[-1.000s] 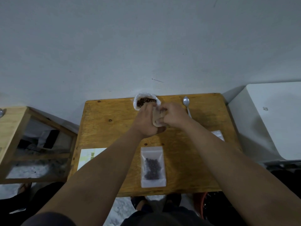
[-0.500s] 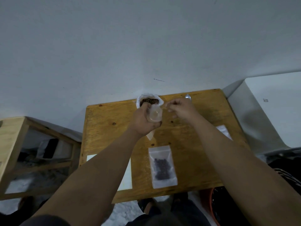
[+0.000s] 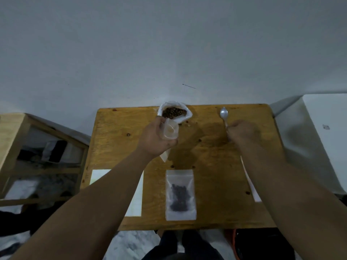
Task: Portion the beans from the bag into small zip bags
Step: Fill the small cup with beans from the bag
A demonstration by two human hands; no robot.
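My left hand [image 3: 155, 140] holds an empty zip bag [image 3: 170, 131] open just beside the bean bag [image 3: 174, 112], my right hand [image 3: 243, 135] grips the spoon [image 3: 224, 115] right of it, so scooping beans comes next.

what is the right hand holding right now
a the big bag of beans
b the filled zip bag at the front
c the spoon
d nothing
C: the right hand is curled round the handle of the spoon, whose bowl sticks out past the fingers toward the wall, while the left hand holds the empty zip bag.
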